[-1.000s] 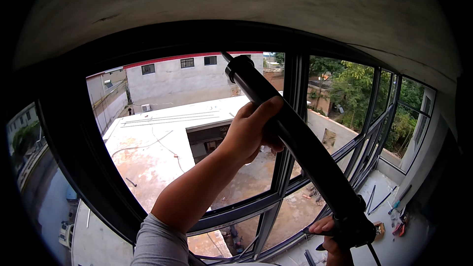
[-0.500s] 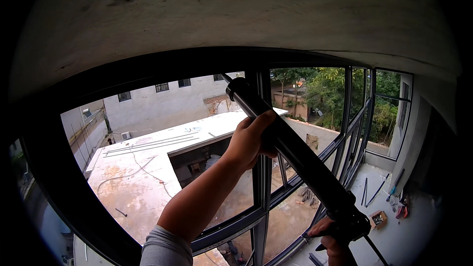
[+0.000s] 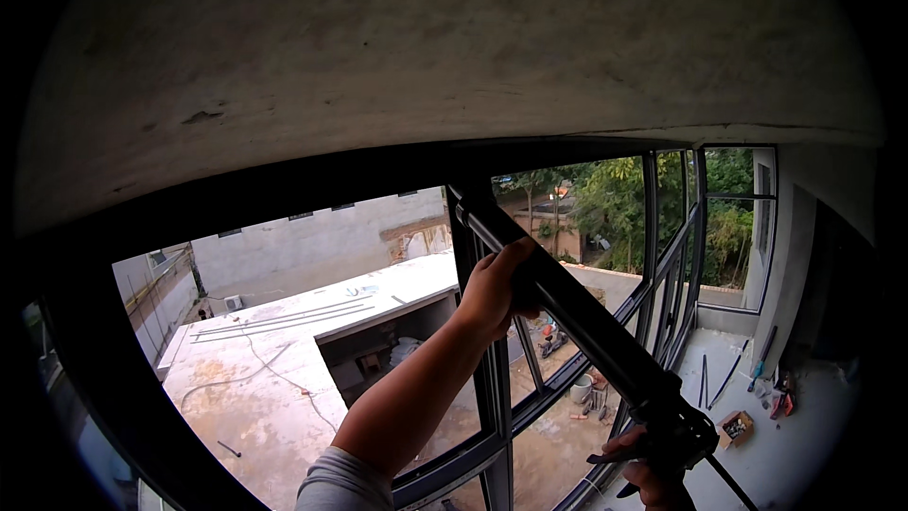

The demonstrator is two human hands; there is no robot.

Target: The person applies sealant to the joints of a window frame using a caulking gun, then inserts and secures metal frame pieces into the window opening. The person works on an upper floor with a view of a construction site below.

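A long black caulking gun (image 3: 596, 326) slants across the view, from the lower right up to the window's top rail. My left hand (image 3: 499, 289) is wrapped round its barrel, closer to the front end. At the back end my right hand (image 3: 653, 483) closes on the handle, and the trigger lever (image 3: 613, 459) sticks out beside the fingers. The gun's tip is by the corner where the dark window frame (image 3: 284, 178) meets an upright bar; against the dark frame I cannot tell whether it touches. A thin rod (image 3: 730, 483) runs out behind the handle.
Overhead is a rough grey ceiling (image 3: 407, 66). Outside lie a pale flat roof (image 3: 246, 360) with thin bars, a light wall and trees (image 3: 619, 199). On the floor at the right are a small cardboard box (image 3: 736, 429), dark strips and some tools (image 3: 783, 402).
The gun's tip has moved right along the top rail to the upright bar, both hands still holding the gun. The view has tilted up, so the window sits lower. The trigger lever shows more plainly.
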